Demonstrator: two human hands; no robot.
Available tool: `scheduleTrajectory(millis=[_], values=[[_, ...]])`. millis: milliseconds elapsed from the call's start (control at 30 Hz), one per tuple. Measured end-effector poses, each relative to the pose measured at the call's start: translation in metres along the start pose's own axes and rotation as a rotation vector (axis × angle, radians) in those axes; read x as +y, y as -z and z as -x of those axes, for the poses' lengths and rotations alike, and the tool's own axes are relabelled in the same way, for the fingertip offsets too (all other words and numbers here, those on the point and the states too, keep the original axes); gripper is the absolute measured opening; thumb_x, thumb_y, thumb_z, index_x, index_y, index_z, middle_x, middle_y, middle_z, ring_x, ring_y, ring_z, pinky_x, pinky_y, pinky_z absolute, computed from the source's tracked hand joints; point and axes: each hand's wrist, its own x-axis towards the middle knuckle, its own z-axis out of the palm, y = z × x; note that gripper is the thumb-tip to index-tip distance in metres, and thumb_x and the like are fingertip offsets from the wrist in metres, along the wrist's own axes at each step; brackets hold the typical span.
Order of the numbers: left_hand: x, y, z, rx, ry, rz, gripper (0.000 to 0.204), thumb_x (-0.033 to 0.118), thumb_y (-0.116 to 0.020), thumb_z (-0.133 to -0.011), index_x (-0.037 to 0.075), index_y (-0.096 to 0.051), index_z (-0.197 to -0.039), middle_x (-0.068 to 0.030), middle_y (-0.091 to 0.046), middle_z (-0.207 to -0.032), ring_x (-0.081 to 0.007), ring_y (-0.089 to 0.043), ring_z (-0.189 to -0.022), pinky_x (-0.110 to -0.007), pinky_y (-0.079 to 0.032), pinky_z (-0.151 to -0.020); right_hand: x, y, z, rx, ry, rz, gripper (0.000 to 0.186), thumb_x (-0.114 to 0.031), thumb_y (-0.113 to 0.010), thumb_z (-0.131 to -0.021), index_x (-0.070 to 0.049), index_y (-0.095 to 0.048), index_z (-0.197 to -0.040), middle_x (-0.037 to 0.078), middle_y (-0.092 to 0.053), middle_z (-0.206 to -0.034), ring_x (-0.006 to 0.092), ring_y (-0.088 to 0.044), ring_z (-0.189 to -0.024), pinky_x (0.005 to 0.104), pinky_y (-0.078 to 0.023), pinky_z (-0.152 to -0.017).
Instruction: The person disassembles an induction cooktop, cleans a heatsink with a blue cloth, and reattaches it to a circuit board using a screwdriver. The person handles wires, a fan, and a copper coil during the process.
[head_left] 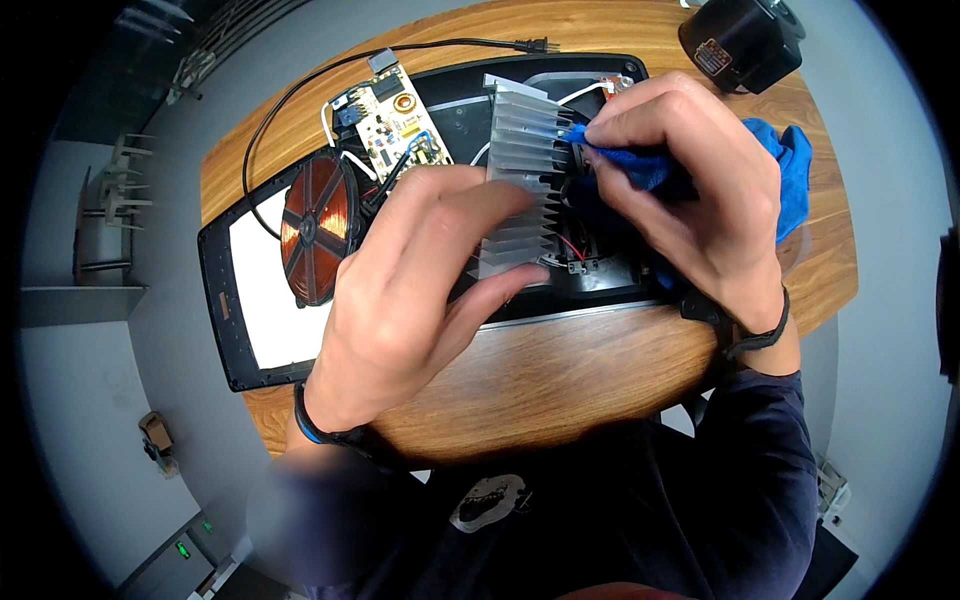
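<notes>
A silver finned heat sink (pixel 522 130) stands on edge in the grip of my left hand (pixel 410 290), its fins facing right. The thumb lies at its lower end and the fingers reach across its side. My right hand (pixel 700 180) pinches a blue cloth (pixel 640 168), and a tip of it touches the fins near the upper end. The rest of the cloth trails behind the right hand. Under the heat sink lies an opened black housing (pixel 610 292) with wires inside. A copper induction coil (pixel 318 228) and a circuit board (pixel 402 115) rest to the left.
A black power cord (pixel 330 70) with a plug curves along the far side of the wooden table (pixel 560 385). A black cylindrical device (pixel 742 45) stands at the far right corner. A white panel (pixel 265 300) lies under the coil. Stools (pixel 125 195) are off to the left.
</notes>
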Motion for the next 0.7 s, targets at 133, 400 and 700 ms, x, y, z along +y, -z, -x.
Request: scheduleTrajectory(millis=[133,400,700], values=[[-0.0031,-0.0044,0.0050,0.003,0.031,0.028,0.067,0.008,-0.102,-0.085,-0.006,-0.063,-0.136,-0.0212,-0.076,-0.133,-0.0316,-0.081,-0.123,-0.044,-0.073,-0.100,-0.0044,0.0007,0.0002,0.015,0.000,-0.047,0.030,0.011,-0.088,-0.084,0.001,-0.079,-0.112,0.014,-0.079,-0.113,0.0269,-0.078,-0.105,0.0357,-0.063,-0.094],[0.0011,-0.0034,0.0045,-0.050,0.034,0.012,0.064,0.011,-0.102,-0.085,-0.008,-0.064,-0.132,-0.0219,-0.081,-0.131,-0.0315,-0.084,-0.117,-0.044,-0.071,-0.104,-0.0064,-0.0004,-0.0007,-0.095,0.000,-0.117,0.035,0.013,-0.085,-0.082,0.004,-0.077,-0.114,0.017,-0.078,-0.112,0.0311,-0.078,-0.105,0.0376,-0.062,-0.095],[0.0003,-0.0039,0.0021,0.004,-0.033,-0.020,0.057,0.009,-0.102,-0.084,-0.008,-0.068,-0.128,-0.0223,-0.081,-0.131,-0.0321,-0.084,-0.116,-0.043,-0.072,-0.101,-0.0052,-0.0007,-0.0020,-0.053,0.011,-0.101,0.032,0.011,-0.085,-0.084,0.003,-0.075,-0.113,0.016,-0.075,-0.110,0.0318,-0.076,-0.105,0.0374,-0.060,-0.094]])
